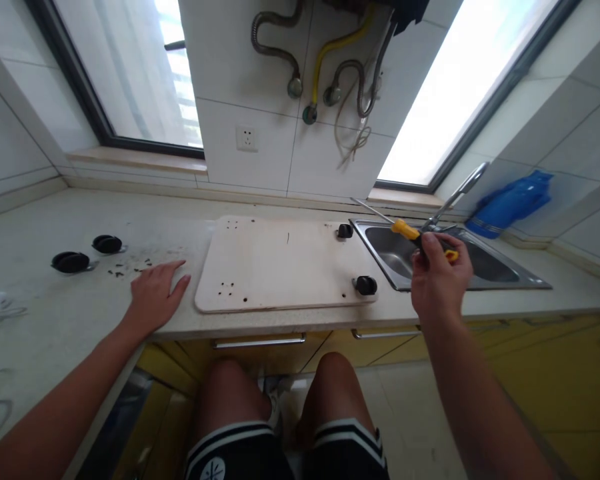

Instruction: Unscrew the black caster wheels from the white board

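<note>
At the bottom middle of the frame are the person's two knees in dark shorts with white stripes, in front of yellow cabinet doors with two metal handles.

A little further, left of centre, the left hand lies flat on the counter, palm down, fingers spread a little, and it holds nothing. It rests just beside the left edge of the wooden board, but does not touch it. Small dark bits, perhaps screws, lie on the counter just behind this hand; they are too small to count.

Right of centre, the right hand is raised above the front edge of the sink. Its fingers are closed around one screwdriver with a yellow and black handle. The metal shaft points to the upper left, over the sink corner and toward the board.

The board lies flat in the middle of the frame, between the two hands. Two black wheels stand on its right side, one near and one far. Two more black wheels lie on the counter at the left, well apart from the board. So four wheels in all.

Further, one tap rises over the sink, and one blue bag lies at the right. On the far wall there is one socket and several hoses between two windows.
</note>
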The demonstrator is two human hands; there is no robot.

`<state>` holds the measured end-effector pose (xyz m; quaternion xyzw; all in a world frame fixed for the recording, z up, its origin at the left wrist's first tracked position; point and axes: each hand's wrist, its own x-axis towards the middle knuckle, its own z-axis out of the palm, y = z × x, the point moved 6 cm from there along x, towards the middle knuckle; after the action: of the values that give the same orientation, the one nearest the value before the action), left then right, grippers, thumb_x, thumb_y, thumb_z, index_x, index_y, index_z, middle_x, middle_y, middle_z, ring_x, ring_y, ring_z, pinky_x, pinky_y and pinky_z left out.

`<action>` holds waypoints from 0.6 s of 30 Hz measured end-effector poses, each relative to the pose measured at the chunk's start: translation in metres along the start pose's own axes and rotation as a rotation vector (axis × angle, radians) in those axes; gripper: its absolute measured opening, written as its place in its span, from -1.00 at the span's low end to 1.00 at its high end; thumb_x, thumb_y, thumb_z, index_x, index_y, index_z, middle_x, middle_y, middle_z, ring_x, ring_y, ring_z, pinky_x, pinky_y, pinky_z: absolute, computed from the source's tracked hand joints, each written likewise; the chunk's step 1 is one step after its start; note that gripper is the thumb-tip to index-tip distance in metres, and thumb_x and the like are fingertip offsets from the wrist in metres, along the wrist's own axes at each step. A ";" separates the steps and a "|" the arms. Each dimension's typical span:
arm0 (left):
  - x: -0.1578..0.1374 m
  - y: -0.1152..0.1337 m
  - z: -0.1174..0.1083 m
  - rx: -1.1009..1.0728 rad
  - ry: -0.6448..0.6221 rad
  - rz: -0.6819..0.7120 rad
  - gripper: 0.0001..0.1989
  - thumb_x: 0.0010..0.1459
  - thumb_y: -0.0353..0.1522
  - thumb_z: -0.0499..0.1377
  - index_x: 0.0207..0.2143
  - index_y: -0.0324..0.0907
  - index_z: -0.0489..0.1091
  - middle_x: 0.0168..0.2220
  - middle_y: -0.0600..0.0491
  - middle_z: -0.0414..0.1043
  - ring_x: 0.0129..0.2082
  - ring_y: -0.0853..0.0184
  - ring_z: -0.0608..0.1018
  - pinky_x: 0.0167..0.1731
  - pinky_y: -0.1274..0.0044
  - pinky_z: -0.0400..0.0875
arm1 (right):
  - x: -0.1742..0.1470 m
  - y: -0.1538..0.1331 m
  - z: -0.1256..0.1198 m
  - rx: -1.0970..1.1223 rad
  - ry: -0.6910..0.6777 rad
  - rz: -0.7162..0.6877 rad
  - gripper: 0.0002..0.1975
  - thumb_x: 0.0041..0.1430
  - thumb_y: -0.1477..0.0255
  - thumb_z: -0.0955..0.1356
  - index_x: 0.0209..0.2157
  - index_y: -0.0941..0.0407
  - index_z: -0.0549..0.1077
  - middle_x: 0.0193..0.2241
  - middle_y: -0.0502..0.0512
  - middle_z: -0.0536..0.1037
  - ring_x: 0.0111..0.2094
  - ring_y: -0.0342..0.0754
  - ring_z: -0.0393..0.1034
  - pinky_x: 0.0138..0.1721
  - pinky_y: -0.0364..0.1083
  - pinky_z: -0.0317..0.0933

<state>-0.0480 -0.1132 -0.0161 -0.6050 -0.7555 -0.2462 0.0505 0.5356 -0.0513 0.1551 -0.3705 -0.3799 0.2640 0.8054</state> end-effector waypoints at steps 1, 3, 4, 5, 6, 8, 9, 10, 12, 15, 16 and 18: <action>0.000 -0.001 0.000 0.015 0.002 -0.005 -0.27 0.53 -0.01 -0.15 0.40 -0.25 0.47 0.38 -0.35 0.55 0.38 -0.24 0.52 0.38 0.01 0.33 | 0.015 0.003 0.004 0.019 0.011 -0.023 -0.41 -0.23 0.13 0.82 -0.24 0.03 0.62 -0.36 -0.15 0.58 -0.47 -0.28 0.37 -0.46 -0.26 0.38; 0.001 -0.001 0.000 0.049 -0.006 -0.019 -0.25 0.55 0.00 -0.18 0.41 -0.26 0.46 0.38 -0.35 0.55 0.37 -0.24 0.53 0.37 0.01 0.34 | 0.044 0.013 0.007 0.049 0.044 -0.046 -0.43 -0.16 0.15 0.81 -0.25 0.04 0.59 -0.35 -0.14 0.57 -0.43 -0.27 0.39 -0.46 -0.27 0.39; 0.002 -0.001 0.000 0.067 -0.011 -0.024 -0.22 0.55 0.01 -0.21 0.42 -0.28 0.46 0.39 -0.36 0.54 0.37 -0.25 0.53 0.36 0.00 0.34 | 0.058 0.021 0.006 0.059 0.064 -0.041 -0.47 -0.07 0.17 0.80 -0.25 0.05 0.58 -0.34 -0.13 0.56 -0.42 -0.27 0.39 -0.47 -0.28 0.37; 0.003 0.000 0.000 0.083 -0.016 -0.026 -0.19 0.56 0.02 -0.24 0.41 -0.32 0.46 0.40 -0.38 0.53 0.36 -0.27 0.53 0.36 -0.03 0.34 | 0.071 0.032 0.005 0.066 0.085 -0.024 -0.53 0.05 0.19 0.76 -0.24 0.07 0.56 -0.34 -0.13 0.55 -0.42 -0.27 0.38 -0.48 -0.29 0.35; 0.004 0.002 0.000 0.098 -0.020 -0.027 -0.17 0.56 0.03 -0.26 0.41 -0.35 0.46 0.41 -0.41 0.51 0.36 -0.29 0.53 0.36 -0.05 0.34 | 0.083 0.044 0.003 0.069 0.102 0.007 -0.60 0.19 0.23 0.71 -0.21 0.10 0.54 -0.33 -0.12 0.54 -0.43 -0.28 0.37 -0.49 -0.30 0.32; 0.006 0.003 0.001 0.123 -0.031 -0.031 -0.13 0.55 0.04 -0.29 0.41 -0.38 0.46 0.41 -0.43 0.50 0.37 -0.31 0.54 0.36 -0.08 0.35 | 0.102 0.077 0.001 0.064 0.110 0.114 -0.74 0.43 0.30 0.58 -0.17 0.16 0.52 -0.34 -0.11 0.52 -0.46 -0.29 0.33 -0.51 -0.30 0.26; 0.008 0.003 0.002 0.134 -0.041 -0.038 -0.12 0.54 0.05 -0.30 0.40 -0.38 0.46 0.41 -0.44 0.51 0.37 -0.32 0.54 0.35 -0.09 0.35 | 0.108 0.097 0.001 0.056 0.101 0.186 -0.76 0.49 0.30 0.53 -0.14 0.17 0.53 -0.34 -0.10 0.51 -0.47 -0.29 0.32 -0.51 -0.29 0.24; 0.009 0.003 0.003 0.141 -0.050 -0.045 -0.11 0.54 0.06 -0.30 0.40 -0.37 0.47 0.40 -0.44 0.51 0.37 -0.32 0.54 0.34 -0.10 0.36 | 0.111 0.118 0.002 0.048 0.086 0.263 -0.76 0.53 0.28 0.51 -0.12 0.18 0.54 -0.34 -0.09 0.51 -0.47 -0.29 0.32 -0.50 -0.28 0.26; 0.010 0.001 0.005 0.152 -0.056 -0.057 -0.10 0.53 0.08 -0.30 0.38 -0.35 0.49 0.39 -0.44 0.53 0.37 -0.34 0.54 0.33 -0.13 0.37 | 0.111 0.158 0.001 0.039 0.059 0.404 -0.72 0.55 0.22 0.48 -0.07 0.18 0.56 -0.30 -0.06 0.54 -0.44 -0.26 0.37 -0.45 -0.24 0.34; 0.011 -0.001 0.005 0.162 -0.038 -0.049 -0.11 0.53 0.09 -0.28 0.34 -0.33 0.52 0.36 -0.42 0.56 0.36 -0.35 0.54 0.30 -0.16 0.39 | 0.102 0.207 -0.001 0.047 0.020 0.542 -0.67 0.55 0.16 0.47 0.01 0.17 0.57 -0.21 0.01 0.60 -0.34 -0.20 0.48 -0.33 -0.18 0.47; 0.011 -0.002 0.004 0.166 -0.031 -0.041 -0.12 0.53 0.09 -0.27 0.34 -0.32 0.53 0.35 -0.41 0.57 0.35 -0.34 0.55 0.29 -0.16 0.39 | 0.099 0.218 -0.002 0.053 0.008 0.571 -0.66 0.55 0.16 0.48 0.03 0.17 0.57 -0.18 0.03 0.62 -0.31 -0.18 0.51 -0.30 -0.16 0.50; 0.011 -0.001 0.003 0.175 -0.023 -0.023 -0.15 0.53 0.08 -0.25 0.32 -0.29 0.54 0.35 -0.39 0.57 0.34 -0.32 0.55 0.28 -0.14 0.40 | 0.095 0.234 -0.006 0.068 -0.011 0.606 -0.65 0.55 0.16 0.48 0.06 0.17 0.58 -0.14 0.05 0.63 -0.27 -0.15 0.54 -0.25 -0.13 0.53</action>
<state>-0.0512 -0.1023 -0.0153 -0.5923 -0.7816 -0.1726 0.0916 0.5609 0.1503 0.0057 -0.4383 -0.2473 0.5067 0.7000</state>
